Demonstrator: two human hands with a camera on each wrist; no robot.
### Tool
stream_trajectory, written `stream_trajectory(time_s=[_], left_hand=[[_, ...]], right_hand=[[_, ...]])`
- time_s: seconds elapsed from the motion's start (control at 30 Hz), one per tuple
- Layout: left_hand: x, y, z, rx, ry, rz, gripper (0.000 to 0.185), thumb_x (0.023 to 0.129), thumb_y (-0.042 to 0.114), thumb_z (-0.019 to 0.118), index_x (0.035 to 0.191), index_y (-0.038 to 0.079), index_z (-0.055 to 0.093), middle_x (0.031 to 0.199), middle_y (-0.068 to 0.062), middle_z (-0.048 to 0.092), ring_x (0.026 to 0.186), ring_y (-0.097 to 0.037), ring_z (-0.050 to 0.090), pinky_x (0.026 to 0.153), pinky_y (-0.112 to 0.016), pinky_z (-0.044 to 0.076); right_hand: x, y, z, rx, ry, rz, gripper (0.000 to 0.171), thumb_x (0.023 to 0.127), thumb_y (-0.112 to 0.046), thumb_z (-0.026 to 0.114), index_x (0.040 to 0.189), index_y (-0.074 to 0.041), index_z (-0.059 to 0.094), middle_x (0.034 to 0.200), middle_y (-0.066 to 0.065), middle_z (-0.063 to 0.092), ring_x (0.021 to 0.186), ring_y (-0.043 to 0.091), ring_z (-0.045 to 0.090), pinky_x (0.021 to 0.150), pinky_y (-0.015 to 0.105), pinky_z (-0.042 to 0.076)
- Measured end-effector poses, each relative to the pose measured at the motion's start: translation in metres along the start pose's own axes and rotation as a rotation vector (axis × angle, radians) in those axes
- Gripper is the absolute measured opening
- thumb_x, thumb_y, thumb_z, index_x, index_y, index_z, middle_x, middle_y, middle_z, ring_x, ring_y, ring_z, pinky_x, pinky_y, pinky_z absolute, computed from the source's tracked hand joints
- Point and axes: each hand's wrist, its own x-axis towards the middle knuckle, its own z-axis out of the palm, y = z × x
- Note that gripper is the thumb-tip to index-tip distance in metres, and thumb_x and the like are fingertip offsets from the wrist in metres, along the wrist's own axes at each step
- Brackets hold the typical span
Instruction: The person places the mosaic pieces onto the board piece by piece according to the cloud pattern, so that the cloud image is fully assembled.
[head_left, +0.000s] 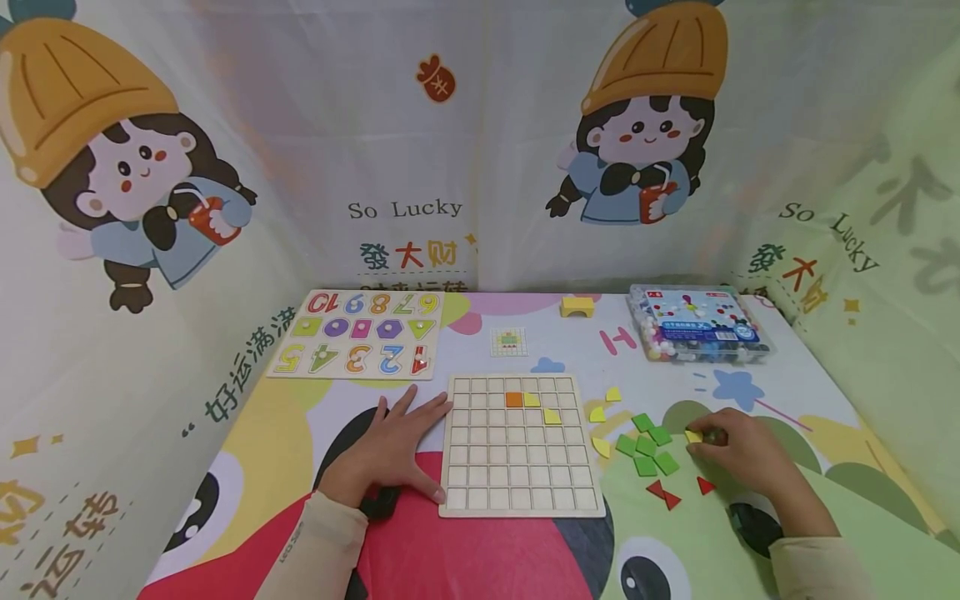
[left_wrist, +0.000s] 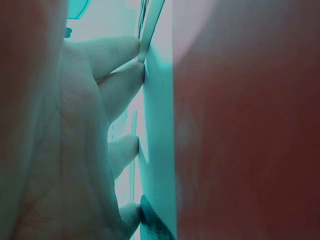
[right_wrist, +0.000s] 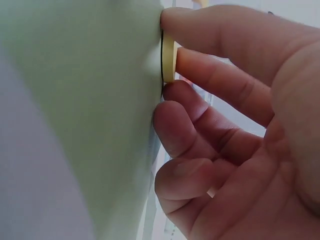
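- Yellow flat quarter-round piece (head_left: 693,436): on the patterned tabletop at R, by the green squares, flat side down; R wrist view has it edge-on, longer visible line running thumb to middle finger. Can't tell which way its corner points, fingers cover it.
- R hand (head_left: 738,454): thumb + bent fingers clamped on that pc, index tip on top face.
- L hand (head_left: 397,446): fingers spread apart, tips & thumb at L edge of the pale wooden grid board (head_left: 525,477).
- Board: lies flat, approx. square, no clear long axis; sides run nearly straight away from the person.
- On board: orange square tile (head_left: 513,400), w/ one yellow quarter-round (head_left: 531,401) just R of it, another (head_left: 552,417) diagonally nearer.
- In the way btw R hand & board: green square tiles (head_left: 645,444), plus loose yellow quarter-rounds (head_left: 597,414).
- Nearer: red triangles (head_left: 671,500).
- Far side: number board (head_left: 356,363), clear plastic box (head_left: 697,325).
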Motion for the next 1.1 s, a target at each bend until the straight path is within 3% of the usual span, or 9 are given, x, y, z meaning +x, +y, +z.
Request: stream_trajectory(time_s=[0.53, 0.77, 1.1], left_hand=[[0.001, 0.001, -0.002, -0.007, 0.006, -0.006, 0.129, 0.055, 0.065, 0.096, 0.165, 0.029, 0.039, 0.175, 0.007, 0.031, 0.166, -0.041, 0.008, 0.126, -0.078, 0.000], [0.000, 0.001, -0.002, -0.006, 0.002, -0.009, 0.129, 0.056, 0.066, 0.096, 0.165, 0.028, 0.039, 0.175, 0.006, 0.031, 0.166, -0.041, 0.008, 0.126, -0.078, 0.001], [-0.002, 0.003, -0.001, -0.022, -0.001, -0.008, 0.129, 0.056, 0.065, 0.096, 0.165, 0.027, 0.039, 0.175, 0.006, 0.032, 0.165, -0.042, 0.008, 0.126, -0.077, 0.000]], right_hand=[[0.001, -0.013, -0.002, 0.021, 0.035, -0.053, 0.018, 0.088, -0.017, 0.086, 0.103, -0.010, 0.078, 0.095, 0.001, 0.068, 0.077, 0.003, 0.052, 0.064, 0.026, 0.048], [0.006, -0.042, -0.003, 0.018, 0.078, -0.130, 0.017, 0.088, -0.018, 0.086, 0.103, -0.015, 0.077, 0.098, -0.001, 0.068, 0.079, 0.005, 0.053, 0.065, 0.027, 0.048], [0.028, -0.093, 0.014, 0.038, 0.003, -0.197, 0.018, 0.088, -0.017, 0.087, 0.102, -0.014, 0.076, 0.098, -0.003, 0.064, 0.081, 0.012, 0.054, 0.067, 0.026, 0.048]])
